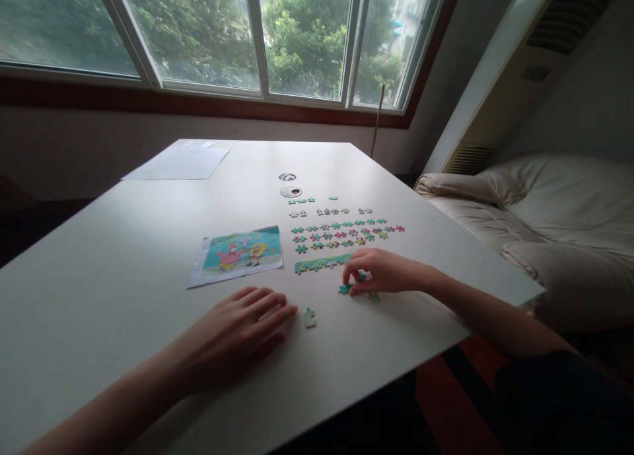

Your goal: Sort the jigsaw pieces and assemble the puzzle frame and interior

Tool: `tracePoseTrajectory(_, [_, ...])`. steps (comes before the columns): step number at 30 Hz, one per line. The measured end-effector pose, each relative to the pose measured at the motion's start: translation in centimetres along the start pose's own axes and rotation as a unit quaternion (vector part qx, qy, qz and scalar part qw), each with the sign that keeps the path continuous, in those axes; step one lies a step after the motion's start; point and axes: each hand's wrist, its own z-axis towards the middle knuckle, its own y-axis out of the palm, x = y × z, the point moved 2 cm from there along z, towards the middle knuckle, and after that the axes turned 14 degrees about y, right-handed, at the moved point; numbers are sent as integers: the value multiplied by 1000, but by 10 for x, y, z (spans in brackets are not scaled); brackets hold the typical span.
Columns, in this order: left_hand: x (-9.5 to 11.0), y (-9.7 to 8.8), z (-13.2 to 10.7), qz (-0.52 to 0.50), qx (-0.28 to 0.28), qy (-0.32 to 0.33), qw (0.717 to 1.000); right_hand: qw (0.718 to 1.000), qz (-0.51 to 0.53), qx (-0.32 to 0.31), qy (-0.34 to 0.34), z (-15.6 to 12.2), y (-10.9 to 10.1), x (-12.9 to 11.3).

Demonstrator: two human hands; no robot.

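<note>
My left hand [242,333] rests palm down on the white table [238,409], its fingers stretched out. Just beyond its fingertips is a pale puzzle piece [310,318]. My right hand [384,271] has thumb and index finger closed at the edge of a teal puzzle piece [344,288]. Under that hand lies a green puzzle piece [374,298], partly covered. Above it runs a joined strip of puzzle pieces [321,264], its right end hidden by my fingers. A printed cartoon picture [242,251] lies left of the strip.
Loose puzzle pieces [339,234] lie in several rows beyond the strip. Farther back are two round discs [290,191] and, at the far left, white paper sheets [181,164]. A cream sofa [569,224] stands to the right of the table, with windows [307,39] behind.
</note>
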Motion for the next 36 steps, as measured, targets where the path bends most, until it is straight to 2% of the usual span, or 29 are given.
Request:
tracePoseTrajectory(8, [2, 0, -1, -16, -3, -6, 1000, 999, 25, -34, 6, 1, -2, 0])
tracePoseTrajectory(15, [1, -1, 0, -18, -4, -7, 1000, 999, 38, -28, 2, 0, -2, -2])
tracePoseTrajectory(19, [0, -1, 0, -22, 4, -6, 1000, 997, 61, -46, -2, -2, -3, 3])
tracePoseTrajectory(23, [1, 1, 0, -28, 13, -10, 999, 993, 109, -41, 9, -4, -14, 15])
tracePoseTrajectory(30, [22, 10, 17, -93, 25, -23, 995, 979, 173, -77, 77, -6, -38, 39])
tracePoseTrajectory(36, [46, 11, 46, -96, 4, 43, 994, 977, 166, -108, 82, -6, -42, 35])
